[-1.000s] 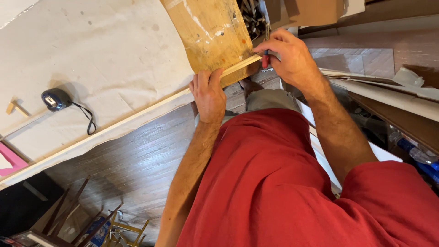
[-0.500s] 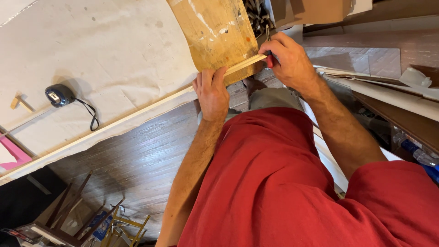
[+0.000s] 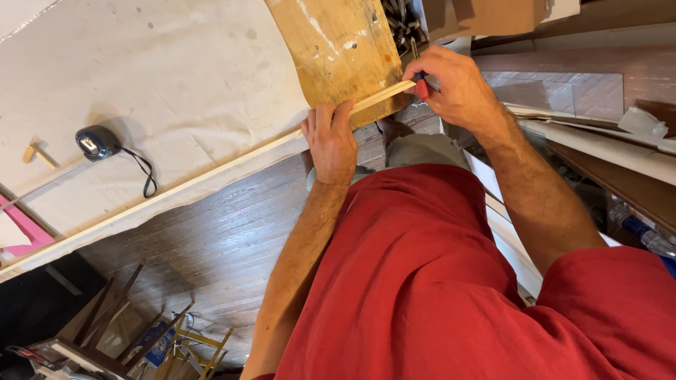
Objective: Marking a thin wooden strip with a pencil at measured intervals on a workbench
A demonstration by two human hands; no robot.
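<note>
A long pale wooden trim strip [image 3: 176,193] runs from the lower left up to a worn plywood board [image 3: 338,49] at the top middle. My left hand [image 3: 329,141] lies flat on the strip, pressing it against the board's near edge. My right hand [image 3: 454,88] sits at the strip's right end, fingers closed around a small red-handled tool [image 3: 422,88] whose tip meets the wood. The tool's working end is hidden by my fingers.
A dark tape measure [image 3: 97,142] with a wrist cord lies on the white drop cloth [image 3: 141,84]. A pink object [image 3: 28,229] is at the left edge. White trim boards [image 3: 605,144] lie right. Wooden frame pieces [image 3: 127,338] sit on the dark wood floor.
My right hand with the red tool has shifted slightly along the strip's end. My left hand stays pressed on the strip.
</note>
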